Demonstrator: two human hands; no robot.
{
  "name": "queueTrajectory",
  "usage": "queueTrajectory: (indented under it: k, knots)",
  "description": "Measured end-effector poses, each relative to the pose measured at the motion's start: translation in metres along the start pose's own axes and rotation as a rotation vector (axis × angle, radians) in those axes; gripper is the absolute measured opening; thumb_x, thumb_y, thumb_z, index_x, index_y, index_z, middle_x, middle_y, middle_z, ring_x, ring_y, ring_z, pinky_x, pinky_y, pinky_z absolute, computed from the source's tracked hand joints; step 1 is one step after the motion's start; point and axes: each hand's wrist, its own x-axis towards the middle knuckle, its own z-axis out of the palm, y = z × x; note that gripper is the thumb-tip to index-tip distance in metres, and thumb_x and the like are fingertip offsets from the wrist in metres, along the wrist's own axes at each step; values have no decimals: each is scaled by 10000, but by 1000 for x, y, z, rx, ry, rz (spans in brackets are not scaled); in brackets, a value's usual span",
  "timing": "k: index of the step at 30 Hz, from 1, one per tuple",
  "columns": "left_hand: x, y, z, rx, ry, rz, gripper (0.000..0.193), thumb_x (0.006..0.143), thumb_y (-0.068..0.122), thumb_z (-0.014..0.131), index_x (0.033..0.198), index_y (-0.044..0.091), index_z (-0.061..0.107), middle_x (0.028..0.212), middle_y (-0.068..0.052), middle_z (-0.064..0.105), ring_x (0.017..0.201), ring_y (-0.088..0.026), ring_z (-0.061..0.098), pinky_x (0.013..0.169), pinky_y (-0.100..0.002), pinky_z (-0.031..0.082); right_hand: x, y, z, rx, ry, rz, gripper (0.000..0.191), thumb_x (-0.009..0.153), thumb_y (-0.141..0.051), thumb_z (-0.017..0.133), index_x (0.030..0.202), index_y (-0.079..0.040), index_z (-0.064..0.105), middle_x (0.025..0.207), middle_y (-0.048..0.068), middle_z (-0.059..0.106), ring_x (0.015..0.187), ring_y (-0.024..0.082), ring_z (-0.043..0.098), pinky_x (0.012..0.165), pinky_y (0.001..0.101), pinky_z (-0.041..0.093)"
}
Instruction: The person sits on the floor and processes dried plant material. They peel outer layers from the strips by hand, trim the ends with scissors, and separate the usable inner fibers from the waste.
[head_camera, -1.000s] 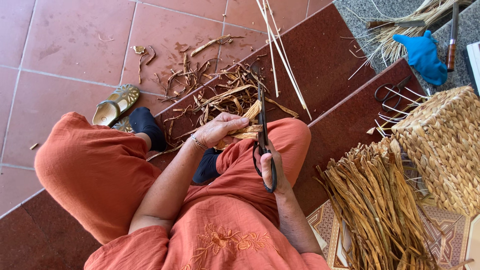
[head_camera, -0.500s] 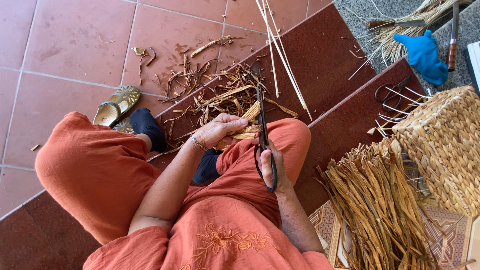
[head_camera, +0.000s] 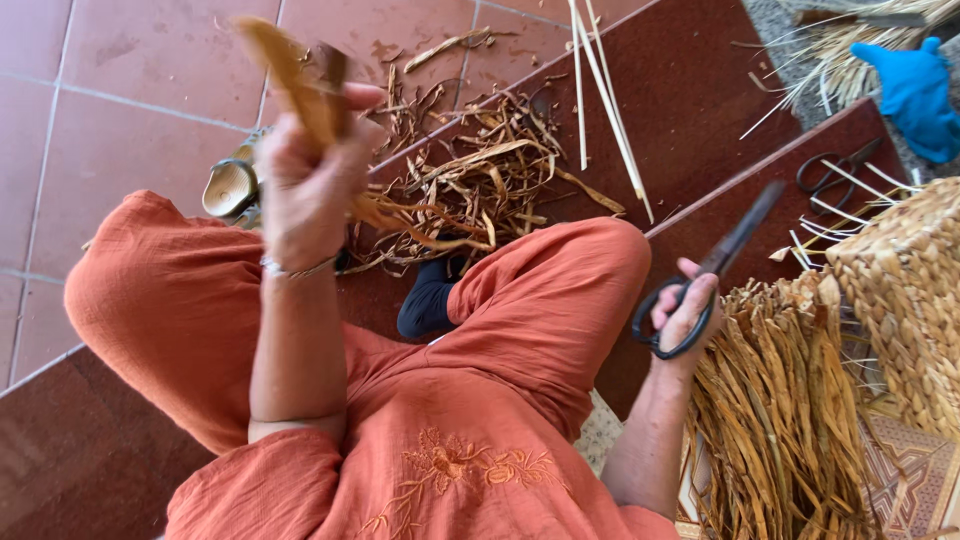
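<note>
While clenched, left hand around dried strip — right hand gripping scissors.

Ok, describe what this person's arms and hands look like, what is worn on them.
Both forearms are bare below loose, short rust-orange sleeves of crinkled cloth, matching the embroidered top. The left hand has a thin silvery bracelet at the wrist. The right hand shows no glove, and no ring can be made out.

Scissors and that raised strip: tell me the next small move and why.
Probably bring the two hands back together. The left hand holds a bent brown dried leaf strip raised high, while the right hand holds black scissors off to the side over the bundle of dried strips, blades shut and far from the strip.
</note>
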Motion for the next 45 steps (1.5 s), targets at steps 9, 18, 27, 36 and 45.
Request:
queueTrajectory:
  k: [9,18,27,36,45]
  knots:
    - [-4,48,-37,188,487,717,240,1115,180,605,1164,-47,667,684,-65,441,484,-129,301,423,-299,244,-15,77,-65,-936,323,-144,505,844,-360,925,1193,-67,708,941,64,775,850,254,746,802,416,551]
    - [52,-116,-21,1068,46,109,373,1103,274,697,1341,21,563,798,-53,751,573,-132,683,439,-284,489,-28,95,-56,-1275,229,44,792,840,-414,935,1439,-176,476,799,69,732,793,332,726,733,501,524]
    - [23,-269,-26,1064,-220,-630,222,964,323,690,1054,133,763,939,-194,718,904,-394,704,842,-490,549,-37,87,-48,-1266,19,43,860,810,-221,833,1519,-133,354,873,140,763,871,364,733,888,549,488]
    - [57,-299,38,894,-286,-619,229,952,209,667,1159,110,677,1294,-96,624,1164,-354,607,982,-458,487,-21,44,-27,-1559,-133,400,697,902,-406,813,1509,-202,539,1021,206,766,1034,439,682,972,557,479]
    - [65,-305,54,944,-259,-729,215,939,94,644,1152,87,670,1116,-195,684,1035,-366,671,924,-465,536,-2,-15,20,-1005,26,-366,178,1042,-113,757,1197,-26,744,960,142,763,836,231,762,701,329,624]
